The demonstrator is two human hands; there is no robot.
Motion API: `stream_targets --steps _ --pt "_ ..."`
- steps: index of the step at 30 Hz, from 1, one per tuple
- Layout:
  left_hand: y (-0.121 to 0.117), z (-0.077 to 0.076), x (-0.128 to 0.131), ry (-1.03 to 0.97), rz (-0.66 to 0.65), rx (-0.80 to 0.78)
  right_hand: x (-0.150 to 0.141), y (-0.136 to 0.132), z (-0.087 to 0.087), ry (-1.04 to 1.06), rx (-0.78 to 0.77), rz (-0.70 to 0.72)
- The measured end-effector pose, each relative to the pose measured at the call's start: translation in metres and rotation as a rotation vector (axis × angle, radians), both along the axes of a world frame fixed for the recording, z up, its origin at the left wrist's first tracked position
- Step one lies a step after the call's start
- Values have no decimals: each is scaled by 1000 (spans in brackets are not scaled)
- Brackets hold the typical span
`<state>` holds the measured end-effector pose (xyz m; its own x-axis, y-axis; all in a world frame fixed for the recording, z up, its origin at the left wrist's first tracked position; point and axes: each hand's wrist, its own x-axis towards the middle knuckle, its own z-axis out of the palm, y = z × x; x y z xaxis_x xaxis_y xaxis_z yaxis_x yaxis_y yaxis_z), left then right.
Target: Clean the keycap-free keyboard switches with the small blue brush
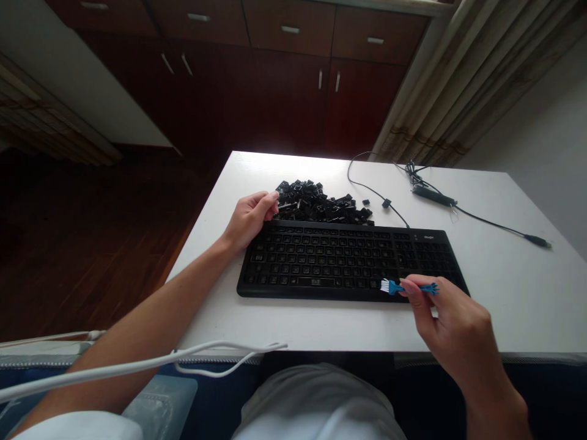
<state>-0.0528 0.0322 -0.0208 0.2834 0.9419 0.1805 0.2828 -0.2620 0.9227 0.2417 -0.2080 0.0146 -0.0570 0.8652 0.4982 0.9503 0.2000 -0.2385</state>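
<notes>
A black keyboard with its keycaps off lies on the white table, its rows of bare key sockets showing. In my right hand, pinched between thumb and fingers, is a small blue brush. Its white bristles point left over the keyboard's lower right part; whether they touch it I cannot tell. My left hand is closed at the keyboard's upper left corner, thumb against the curled fingers. What those fingers hold, if anything, is hidden. Right beside them, behind the keyboard, spreads a heap of loose black keycaps.
A black cable with a bundled coil and a plug lies across the right of the white table. White cords cross the near left. Dark red cabinets stand behind the table, with curtains at the right.
</notes>
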Motion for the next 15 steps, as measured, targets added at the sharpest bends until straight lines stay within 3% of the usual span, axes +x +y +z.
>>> stream_targets --steps 15 --pt "-1 3 0 9 -8 2 -7 6 3 13 -15 54"
